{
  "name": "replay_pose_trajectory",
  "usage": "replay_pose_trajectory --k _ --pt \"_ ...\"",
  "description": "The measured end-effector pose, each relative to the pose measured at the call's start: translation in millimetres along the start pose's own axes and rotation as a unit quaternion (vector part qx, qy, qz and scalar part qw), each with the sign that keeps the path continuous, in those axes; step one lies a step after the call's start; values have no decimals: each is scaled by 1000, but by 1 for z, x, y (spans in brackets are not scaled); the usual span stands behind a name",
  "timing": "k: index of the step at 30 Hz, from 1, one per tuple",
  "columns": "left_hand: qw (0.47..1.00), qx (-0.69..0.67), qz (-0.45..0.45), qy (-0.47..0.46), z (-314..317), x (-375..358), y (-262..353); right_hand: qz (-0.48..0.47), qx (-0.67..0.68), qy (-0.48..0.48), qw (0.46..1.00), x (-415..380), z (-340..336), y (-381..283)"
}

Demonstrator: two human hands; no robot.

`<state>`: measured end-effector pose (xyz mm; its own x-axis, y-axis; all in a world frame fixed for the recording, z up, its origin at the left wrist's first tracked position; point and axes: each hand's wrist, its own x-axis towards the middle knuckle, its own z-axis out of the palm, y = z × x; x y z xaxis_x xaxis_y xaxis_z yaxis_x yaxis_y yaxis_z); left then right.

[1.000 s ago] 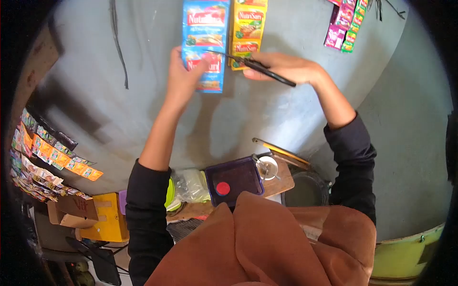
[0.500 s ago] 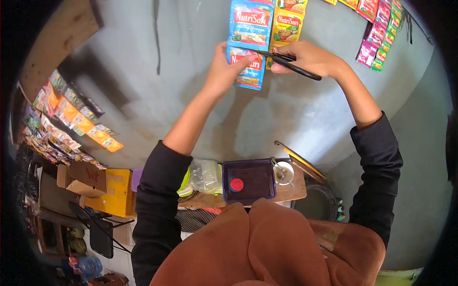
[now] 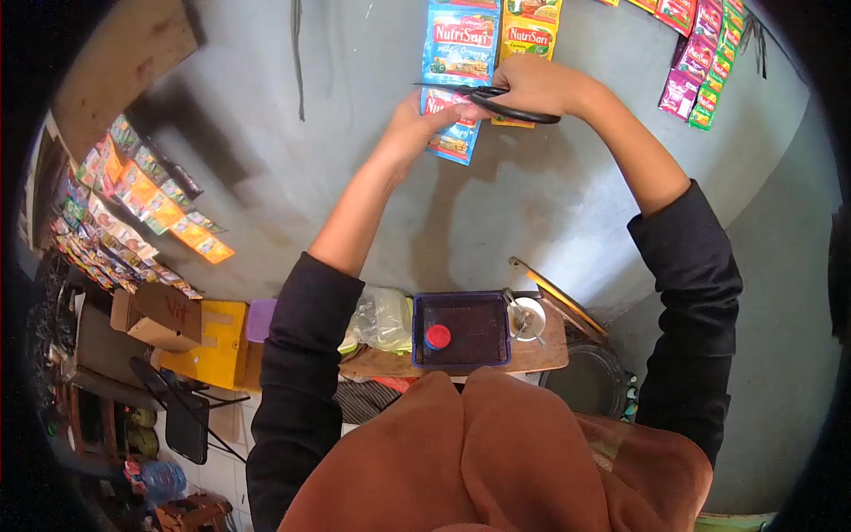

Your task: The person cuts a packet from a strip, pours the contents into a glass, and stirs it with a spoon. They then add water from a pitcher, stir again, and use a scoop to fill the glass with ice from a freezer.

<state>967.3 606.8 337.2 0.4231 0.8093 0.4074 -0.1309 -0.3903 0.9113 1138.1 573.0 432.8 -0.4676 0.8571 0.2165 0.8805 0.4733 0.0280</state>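
A strip of blue NutriSari sachets point(image 3: 458, 44) hangs against the wall. My left hand point(image 3: 409, 133) pinches the lowest blue sachet point(image 3: 454, 144), thumb across its front. Black scissors point(image 3: 519, 113) are gripped in my right hand point(image 3: 541, 87), their blades lying across the seam above that sachet and their tips reaching past the strip's left edge. The lowest sachet tilts slightly out of line with the one above. Whether the seam is cut through cannot be made out. Just behind my right hand hangs a yellow NutriSari strip point(image 3: 530, 37).
Purple and green sachet strips point(image 3: 700, 66) hang at upper right, more sachets point(image 3: 164, 208) at left. Below, a wooden bench point(image 3: 532, 356) bears a dark tray point(image 3: 479, 359) with a red-lidded container point(image 3: 437, 337), and a white bowl point(image 3: 538, 312). A cardboard box point(image 3: 151, 324) sits at left.
The scissors have moved left across the seam, their blades now extending past the strip's edge. The lowest sachet has tilted a little. My right hand has come closer to my left.
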Motion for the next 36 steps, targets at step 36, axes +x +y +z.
replay_pose_trajectory --k 36 --pt "648 116 -70 750 -121 -661 -38 -294 130 -318 892 -89 321 -477"
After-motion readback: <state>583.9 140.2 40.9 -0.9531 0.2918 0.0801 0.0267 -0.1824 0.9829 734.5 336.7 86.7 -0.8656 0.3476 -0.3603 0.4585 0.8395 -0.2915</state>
